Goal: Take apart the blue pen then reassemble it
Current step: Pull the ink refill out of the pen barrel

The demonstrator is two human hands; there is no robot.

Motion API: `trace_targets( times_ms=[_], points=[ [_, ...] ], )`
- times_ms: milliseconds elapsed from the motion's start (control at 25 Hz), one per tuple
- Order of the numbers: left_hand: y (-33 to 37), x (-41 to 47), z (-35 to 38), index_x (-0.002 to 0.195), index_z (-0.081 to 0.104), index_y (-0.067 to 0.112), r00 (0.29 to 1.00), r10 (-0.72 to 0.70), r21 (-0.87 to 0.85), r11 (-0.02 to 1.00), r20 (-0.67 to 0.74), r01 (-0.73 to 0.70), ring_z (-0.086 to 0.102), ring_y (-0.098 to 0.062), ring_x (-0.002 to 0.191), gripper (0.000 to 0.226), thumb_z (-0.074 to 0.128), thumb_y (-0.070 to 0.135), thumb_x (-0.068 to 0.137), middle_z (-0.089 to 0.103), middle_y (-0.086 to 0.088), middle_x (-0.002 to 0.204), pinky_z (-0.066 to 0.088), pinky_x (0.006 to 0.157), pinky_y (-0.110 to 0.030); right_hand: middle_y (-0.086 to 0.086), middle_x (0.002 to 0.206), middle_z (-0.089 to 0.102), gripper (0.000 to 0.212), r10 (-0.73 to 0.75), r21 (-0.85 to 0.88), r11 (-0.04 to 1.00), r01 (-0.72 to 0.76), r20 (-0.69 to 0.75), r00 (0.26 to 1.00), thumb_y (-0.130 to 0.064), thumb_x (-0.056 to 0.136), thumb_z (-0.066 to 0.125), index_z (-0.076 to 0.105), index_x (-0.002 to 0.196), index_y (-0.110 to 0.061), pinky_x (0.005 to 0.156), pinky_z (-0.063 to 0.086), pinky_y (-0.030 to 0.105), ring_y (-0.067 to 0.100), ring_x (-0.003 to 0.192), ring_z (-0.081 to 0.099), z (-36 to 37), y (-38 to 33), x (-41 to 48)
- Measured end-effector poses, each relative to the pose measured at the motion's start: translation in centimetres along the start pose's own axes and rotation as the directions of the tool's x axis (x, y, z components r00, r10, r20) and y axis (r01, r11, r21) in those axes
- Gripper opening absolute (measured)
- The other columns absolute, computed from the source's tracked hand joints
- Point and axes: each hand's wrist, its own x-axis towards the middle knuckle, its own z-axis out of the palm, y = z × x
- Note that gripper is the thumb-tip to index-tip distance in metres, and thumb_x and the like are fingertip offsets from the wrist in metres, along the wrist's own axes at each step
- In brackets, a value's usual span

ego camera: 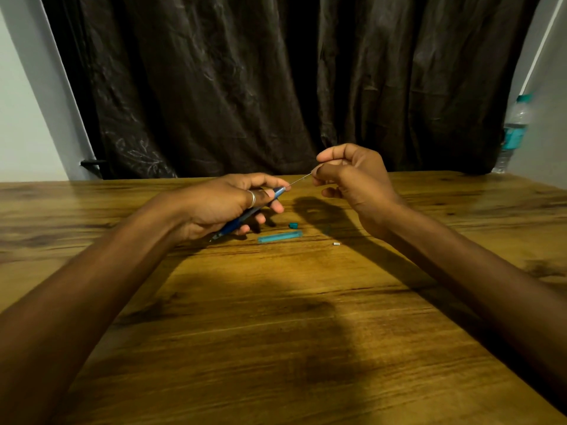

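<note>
Three loose parts are lying on the wooden table (306,348) just beside your left hand (221,207): a teal tube (279,236), a small teal cap (293,225) and a tiny white piece (336,244). You are gripping the blue pen (245,214) in that hand above the table, while your right hand (352,179) is pinching a thin rod (299,181) that meets the pen's end. Risk noted: the rod is looking fragile, so an off-axis pull is likely to bend it, and the white piece is looking easy to lose.
</note>
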Motion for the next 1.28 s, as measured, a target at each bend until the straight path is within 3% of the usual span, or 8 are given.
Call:
trace_targets(
  times_ms=[160,280,480,720,960,1080,1280],
  points=[
    [-0.1,0.1,-0.1,0.127,0.061,0.035,1.000,0.001,-0.004,1.000,0.016,-0.001,0.055,-0.009,0.079,0.030,0.046,0.024,0.103,0.068,-0.001,0.115,0.044,0.062,-0.026,0.002,0.076,0.072,0.024,-0.013,0.006,1.000,0.012,0.036,0.999,0.003,0.083,0.067,0.065,0.105,-0.005,0.054,0.052,0.019,0.011,0.072,0.068,0.6,0.1,-0.1],
    [-0.3,0.3,-0.1,0.126,0.062,0.035,1.000,0.007,-0.007,1.000,0.018,-0.007,0.056,-0.009,0.079,0.029,0.047,0.024,0.103,0.068,0.000,0.114,0.044,0.061,-0.026,0.011,0.084,0.072,0.024,-0.018,-0.023,1.000,0.019,0.070,0.997,0.002,0.081,0.070,0.066,0.104,-0.005,0.057,0.053,0.021,0.017,0.078,0.068,0.8,0.3,-0.2],
    [-0.4,0.4,0.1,0.127,0.060,0.032,1.000,0.023,-0.004,1.000,0.018,-0.023,0.055,-0.010,0.078,0.029,0.047,0.023,0.103,0.070,0.002,0.110,0.043,0.061,-0.026,0.012,0.083,0.073,0.019,-0.028,-0.054,0.998,0.035,0.118,0.993,-0.001,0.080,0.071,0.067,0.093,-0.015,0.059,0.052,0.025,0.016,0.079,0.068,1.0,0.7,-0.4],
    [-0.2,0.3,0.6,0.129,0.059,0.027,1.000,0.023,-0.009,1.000,0.010,-0.023,0.054,-0.008,0.075,0.029,0.046,0.020,0.104,0.070,0.003,0.105,0.042,0.060,-0.025,-0.003,0.069,0.074,0.019,-0.057,-0.094,0.993,0.073,0.161,0.985,-0.001,0.081,0.074,0.068,0.092,-0.015,0.058,0.053,0.024,0.013,0.072,0.069,1.3,1.1,-0.3],
    [-0.3,0.3,0.6,0.130,0.059,0.026,1.000,0.019,-0.023,1.000,0.009,-0.019,0.055,-0.007,0.073,0.029,0.047,0.020,0.103,0.071,0.004,0.102,0.043,0.059,-0.024,0.007,0.078,0.076,0.018,-0.072,-0.092,0.992,0.091,0.195,0.978,0.000,0.082,0.075,0.067,0.094,-0.012,0.055,0.053,0.019,0.020,0.076,0.070,1.4,1.1,-0.4],
    [-0.4,0.3,0.5,0.128,0.060,0.029,1.000,0.004,-0.029,1.000,0.018,-0.003,0.055,-0.008,0.075,0.029,0.048,0.021,0.103,0.071,0.004,0.104,0.044,0.059,-0.023,0.007,0.080,0.076,0.018,-0.073,-0.107,0.990,0.096,0.202,0.977,0.000,0.084,0.073,0.067,0.099,-0.006,0.054,0.054,0.017,0.014,0.074,0.070,1.2,1.0,-0.5],
    [-0.2,0.2,0.7,0.128,0.059,0.027,1.000,0.001,-0.025,1.000,-0.009,-0.001,0.054,-0.008,0.074,0.029,0.046,0.020,0.103,0.069,0.003,0.108,0.043,0.060,-0.024,0.001,0.078,0.077,0.017,-0.074,-0.150,0.984,0.099,0.165,0.984,-0.004,0.084,0.075,0.070,0.097,-0.013,0.058,0.054,0.020,0.007,0.075,0.072,0.9,1.2,-0.1]
  ],
)
